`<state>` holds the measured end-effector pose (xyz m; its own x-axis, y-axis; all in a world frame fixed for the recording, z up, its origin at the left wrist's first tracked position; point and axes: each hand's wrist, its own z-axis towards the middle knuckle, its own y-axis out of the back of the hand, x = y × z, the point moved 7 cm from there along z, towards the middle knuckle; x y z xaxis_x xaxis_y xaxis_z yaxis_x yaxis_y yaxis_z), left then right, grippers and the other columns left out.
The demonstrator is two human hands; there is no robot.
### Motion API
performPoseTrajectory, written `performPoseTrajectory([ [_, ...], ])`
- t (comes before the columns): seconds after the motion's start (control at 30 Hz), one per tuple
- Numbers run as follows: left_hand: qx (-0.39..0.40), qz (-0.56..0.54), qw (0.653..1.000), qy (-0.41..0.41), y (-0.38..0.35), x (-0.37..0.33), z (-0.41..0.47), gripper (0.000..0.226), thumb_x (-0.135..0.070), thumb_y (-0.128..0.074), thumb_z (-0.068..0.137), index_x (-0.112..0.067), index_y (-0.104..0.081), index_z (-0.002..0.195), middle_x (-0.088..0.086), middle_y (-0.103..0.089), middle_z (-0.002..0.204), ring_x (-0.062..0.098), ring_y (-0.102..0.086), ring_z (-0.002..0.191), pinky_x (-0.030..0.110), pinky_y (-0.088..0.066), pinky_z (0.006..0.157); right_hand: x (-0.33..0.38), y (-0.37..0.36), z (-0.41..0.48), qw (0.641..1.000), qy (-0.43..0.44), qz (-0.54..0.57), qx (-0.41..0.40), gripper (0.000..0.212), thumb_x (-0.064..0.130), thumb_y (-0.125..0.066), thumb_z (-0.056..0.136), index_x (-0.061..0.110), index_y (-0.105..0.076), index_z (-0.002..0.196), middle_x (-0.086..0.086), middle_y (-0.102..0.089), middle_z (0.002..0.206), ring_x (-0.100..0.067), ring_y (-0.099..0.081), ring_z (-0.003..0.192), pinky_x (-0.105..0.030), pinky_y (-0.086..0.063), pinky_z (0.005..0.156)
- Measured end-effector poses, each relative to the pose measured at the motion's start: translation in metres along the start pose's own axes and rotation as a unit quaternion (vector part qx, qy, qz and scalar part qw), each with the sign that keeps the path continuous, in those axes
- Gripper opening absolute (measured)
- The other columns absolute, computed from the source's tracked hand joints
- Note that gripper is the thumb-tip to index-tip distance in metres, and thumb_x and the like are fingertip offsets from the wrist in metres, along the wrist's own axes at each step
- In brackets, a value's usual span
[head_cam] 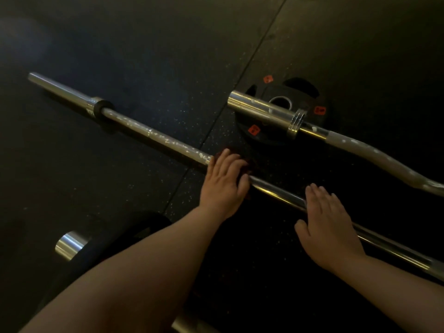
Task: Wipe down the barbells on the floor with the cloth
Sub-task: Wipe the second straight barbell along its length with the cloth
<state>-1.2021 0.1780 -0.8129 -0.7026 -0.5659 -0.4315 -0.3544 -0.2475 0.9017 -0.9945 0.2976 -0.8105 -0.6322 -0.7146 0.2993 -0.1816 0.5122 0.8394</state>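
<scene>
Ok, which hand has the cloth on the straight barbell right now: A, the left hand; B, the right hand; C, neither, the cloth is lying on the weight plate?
A: the left hand presses the dark reddish cloth onto the straight barbell, while the right hand rests bare on the bar further along.

I can read no text anywhere in this dim view. The black weight plate (264,131) carries three small orange labels (254,130) with dark marks on them, but they are too small and blurred for me to make out. A pale mark on the straight barbell's collar (91,109) is equally illegible.
</scene>
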Motion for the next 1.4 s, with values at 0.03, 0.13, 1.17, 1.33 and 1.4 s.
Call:
performPoseTrajectory([
  [0.03, -0.018, -0.006, 0.999, 0.031, 0.005, 0.01, 0.008, 0.041, -0.045, -0.031, 0.101, -0.031, -0.05, 0.136, -0.006, -0.041, 0.152, 0.009, -0.006, 0.154, 0.044, 0.004, 0.126, 0.0, 0.0, 0.0, 1.0, 0.002, -0.001, -0.003, 0.075, 0.039, -0.031, 0.105, 0.011, 0.009, 0.161, -0.007, 0.012, 0.17, -0.017, 0.012, 0.156, -0.034, 0.011, 0.124],
  [0.13, -0.034, -0.017, 0.99, 0.135, 0.006, 0.01, 0.022, 0.042, -0.037, -0.031, 0.099, -0.024, -0.055, 0.131, -0.003, -0.046, 0.147, 0.015, -0.011, 0.153, 0.046, 0.008, 0.125, 0.0, -0.001, -0.001, 1.0, 0.003, 0.005, 0.009, 0.074, 0.039, -0.032, 0.105, 0.011, 0.009, 0.161, -0.006, 0.011, 0.17, -0.016, 0.012, 0.156, -0.033, 0.011, 0.125],
  [1.17, 0.02, -0.021, 0.999, -0.042, -0.02, -0.064, -0.009, 0.042, -0.044, -0.036, 0.104, -0.027, -0.049, 0.14, -0.006, -0.051, 0.142, 0.011, -0.032, 0.144, 0.043, -0.003, 0.126, 0.002, 0.002, -0.001, 1.0, 0.006, -0.012, 0.001, 0.077, 0.042, -0.033, 0.105, 0.012, 0.011, 0.161, -0.006, 0.012, 0.17, -0.017, 0.013, 0.156, -0.03, 0.018, 0.118],
  [1.33, -0.021, -0.017, 0.998, -0.061, -0.004, -0.03, -0.005, 0.038, -0.04, -0.039, 0.105, -0.026, -0.053, 0.138, -0.004, -0.053, 0.145, 0.012, -0.031, 0.147, 0.041, -0.009, 0.126, 0.002, 0.001, -0.003, 1.0, 0.02, 0.01, 0.0, 0.076, 0.039, -0.035, 0.104, 0.012, 0.008, 0.162, -0.005, 0.009, 0.171, -0.016, 0.012, 0.156, -0.031, 0.015, 0.121],
  [1.4, -0.048, -0.035, 0.997, 0.058, 0.007, -0.008, 0.009, 0.039, -0.036, -0.033, 0.105, -0.023, -0.056, 0.133, -0.003, -0.053, 0.143, 0.014, -0.029, 0.147, 0.041, -0.004, 0.126, 0.002, 0.0, -0.004, 1.0, 0.019, 0.005, -0.001, 0.076, 0.039, -0.034, 0.104, 0.012, 0.008, 0.162, -0.005, 0.009, 0.171, -0.015, 0.012, 0.156, -0.031, 0.015, 0.122],
])
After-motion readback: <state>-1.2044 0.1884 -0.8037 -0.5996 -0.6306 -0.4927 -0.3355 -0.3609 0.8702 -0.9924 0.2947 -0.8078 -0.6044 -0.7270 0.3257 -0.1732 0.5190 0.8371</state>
